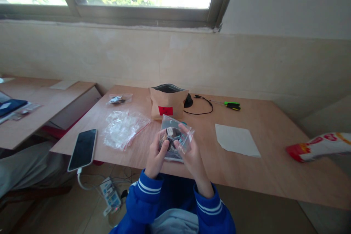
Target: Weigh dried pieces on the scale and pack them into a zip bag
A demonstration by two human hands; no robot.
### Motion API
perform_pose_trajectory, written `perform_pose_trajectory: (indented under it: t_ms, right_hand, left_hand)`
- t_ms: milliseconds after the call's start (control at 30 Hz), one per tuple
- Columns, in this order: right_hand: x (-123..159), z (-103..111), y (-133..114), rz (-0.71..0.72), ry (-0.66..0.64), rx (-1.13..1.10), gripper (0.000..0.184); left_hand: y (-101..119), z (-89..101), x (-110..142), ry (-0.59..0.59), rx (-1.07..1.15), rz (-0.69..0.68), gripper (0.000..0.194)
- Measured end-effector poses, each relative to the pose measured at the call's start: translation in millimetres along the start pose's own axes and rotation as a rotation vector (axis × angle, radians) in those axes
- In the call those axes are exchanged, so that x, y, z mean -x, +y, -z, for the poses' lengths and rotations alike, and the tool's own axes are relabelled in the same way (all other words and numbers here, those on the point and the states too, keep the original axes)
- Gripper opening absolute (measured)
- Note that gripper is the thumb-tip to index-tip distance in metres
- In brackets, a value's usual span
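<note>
Both my hands grip a clear plastic bag point(167, 121) with small dark parts inside, just above the table's front edge. My left hand point(157, 153) closes on its left side, thumb pressed on the front. On the right side, my right hand point(192, 155) pinches the plastic. Within the bag a dark part with a pale label point(170, 131) shows; its kind is not clear. Beneath the hands lies a flat greyish item point(174, 158), mostly hidden. Right behind stands an open brown paper pouch point(172, 100) with a red label.
Crumpled clear bags point(122, 129) and a small filled bag point(118, 99) lie left, near a phone point(83, 150) on a charging cable. Behind right are a black cable point(210, 106) and a green-black screwdriver point(231, 105). White paper point(237, 140) and a red-white packet point(320, 146) lie right.
</note>
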State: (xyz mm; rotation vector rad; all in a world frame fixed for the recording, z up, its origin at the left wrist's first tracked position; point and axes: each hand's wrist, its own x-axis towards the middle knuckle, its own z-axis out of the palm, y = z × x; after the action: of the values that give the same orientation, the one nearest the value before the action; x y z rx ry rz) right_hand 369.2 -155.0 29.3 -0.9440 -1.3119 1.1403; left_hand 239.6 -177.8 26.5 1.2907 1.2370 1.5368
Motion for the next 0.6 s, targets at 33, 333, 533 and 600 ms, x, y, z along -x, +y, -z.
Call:
perform_pose_trajectory:
  t_ms: [33, 333, 533, 600]
  right_hand:
    - [-1, -2, 4, -0.034, 0.004, -0.078, 0.057]
    - [-10, -32, 24, -0.451, 0.162, -0.967, 0.026]
    - [-15, -32, 27, -0.509, 0.191, -1.095, 0.018]
    - [-15, -29, 28, -0.526, 0.2, -1.112, 0.019]
  left_hand:
    - [7, 2.7, -4, -0.037, -0.054, -0.024, 0.045]
    - [58, 0.9, -29, -0.06, -0.489, -0.039, 0.051]
    - [51, -8.3, -34, 0.048, -0.55, -0.126, 0.025]
    - [49, -8.3, -35, 0.04, -0.544, -0.142, 0.019]
